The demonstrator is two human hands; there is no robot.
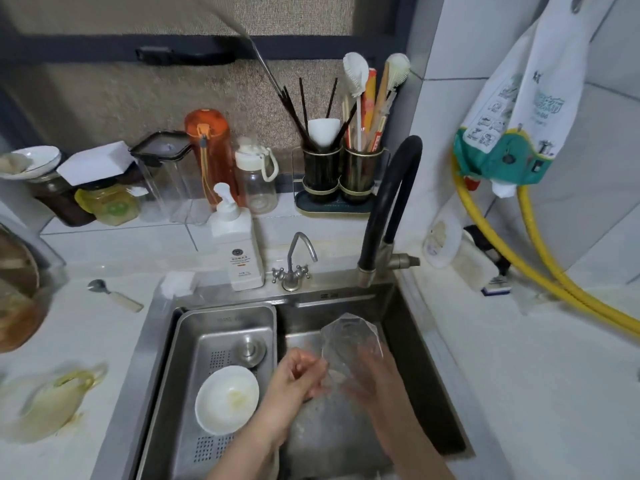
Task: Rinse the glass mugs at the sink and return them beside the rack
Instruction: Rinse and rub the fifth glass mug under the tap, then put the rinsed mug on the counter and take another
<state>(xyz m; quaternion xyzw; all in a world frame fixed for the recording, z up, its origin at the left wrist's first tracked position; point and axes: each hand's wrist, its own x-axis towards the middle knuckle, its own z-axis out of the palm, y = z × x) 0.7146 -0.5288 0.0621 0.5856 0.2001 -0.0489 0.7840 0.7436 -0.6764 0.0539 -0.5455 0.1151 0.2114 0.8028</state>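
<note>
A: Head view first. Where do we have the mug [351,344]?

B: Lower centre of the frame, over the right basin of the sink [415,327]. We hold it tilted, its far end toward the black faucet [391,202], probably so water runs through and drains into the basin.

A: And our hands?

B: Our right hand [372,379] wraps the glass from the right, though it is blurred, so we cannot tell exactly how the fingers lie. Our left hand [298,372] is curled at the mug's near end, seemingly steadying or rubbing it; whether it truly pinches the glass we cannot tell.

A: Is water running?

B: We see no clear stream; the blur hides it.

A: Why the right basin?

B: The left one is taken by a steel tray [221,327] with a white bowl [227,400] in it. Soap [239,244] stands just behind the sink, within reach.

A: Where would the mug go back?

B: We judge beside the utensil rack [341,174] in the upper centre, on the ledge by the bottles. The rinse looks unfinished to us.
</note>
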